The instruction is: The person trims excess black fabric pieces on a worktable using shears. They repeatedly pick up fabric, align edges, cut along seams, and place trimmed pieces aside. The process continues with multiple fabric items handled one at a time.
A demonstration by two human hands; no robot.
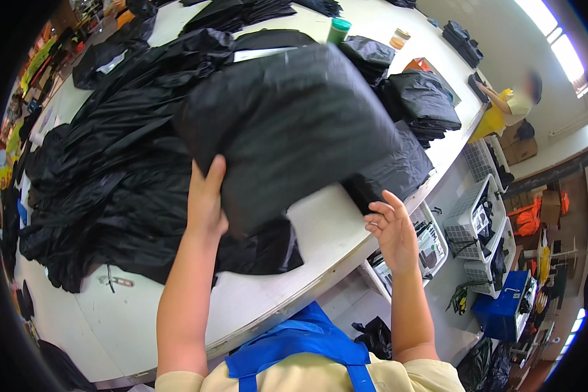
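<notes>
A long white table [320, 235] runs from 7 o'clock up to 1 o'clock in a cluttered workshop, heaped with loose black garments [104, 176] at 9 o'clock. At the centre a folded black bundle [287, 124] is lifted above the tabletop, blurred. The left hand [206, 202] grips its lower left edge, thumb on top and fingers hidden beneath. The right hand [392, 228], at 4 o'clock, hangs open with fingers spread, near the bundle but apart from it. Folded black stacks [424, 101] sit at 2 o'clock, where another person [513, 104] works. White wire baskets [477, 222] stand beside the table at 3 o'clock.
</notes>
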